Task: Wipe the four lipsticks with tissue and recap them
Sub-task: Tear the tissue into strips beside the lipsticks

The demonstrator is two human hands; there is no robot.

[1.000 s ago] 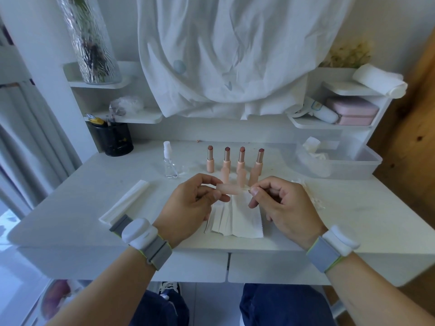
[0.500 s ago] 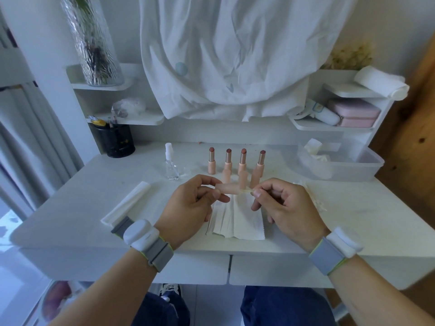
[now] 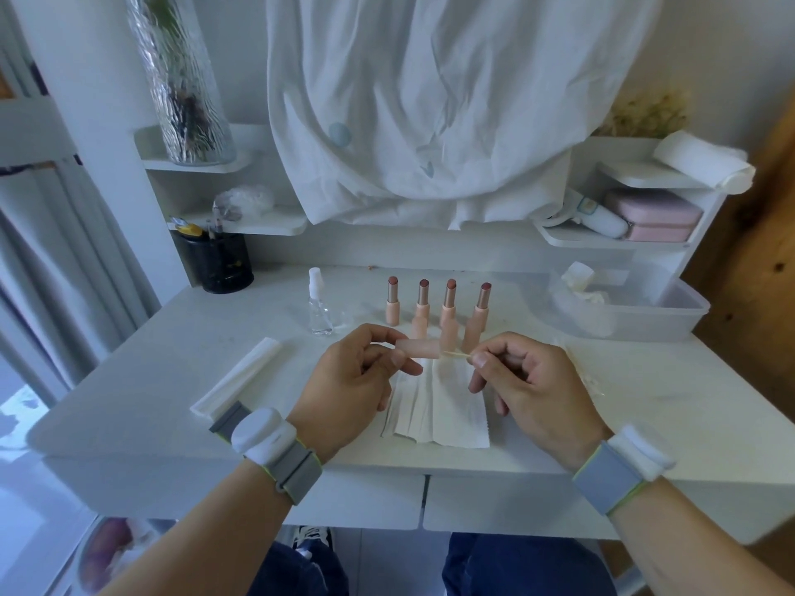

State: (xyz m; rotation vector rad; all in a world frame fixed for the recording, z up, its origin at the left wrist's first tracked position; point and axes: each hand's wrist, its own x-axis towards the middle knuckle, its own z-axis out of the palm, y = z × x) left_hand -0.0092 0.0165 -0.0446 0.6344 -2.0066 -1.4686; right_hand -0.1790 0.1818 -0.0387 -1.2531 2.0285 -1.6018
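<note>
Several uncapped lipsticks with peach bases stand upright in a row on the white desk [image 3: 129, 380]: lipstick one [image 3: 392, 301], lipstick two [image 3: 422, 303], lipstick three [image 3: 449, 307] and lipstick four [image 3: 479, 314]. My left hand [image 3: 357, 380] pinches a peach lipstick cap [image 3: 419, 348] held sideways in front of the row. My right hand [image 3: 520, 376] pinches a thin stick [image 3: 457, 355] whose tip points into the cap's open end. Folded tissue sheets [image 3: 443, 410] lie on the desk beneath both hands.
A small clear spray bottle [image 3: 319, 309] stands left of the lipsticks. A white tissue pack [image 3: 236, 378] lies at the left. A clear plastic bin [image 3: 636, 311] with crumpled tissue sits at the right. A black pen pot [image 3: 221, 262] stands at the back left.
My right hand has drawn slightly to the right, so more of the thin stick shows between it and the cap. My left hand holds the cap in the same place.
</note>
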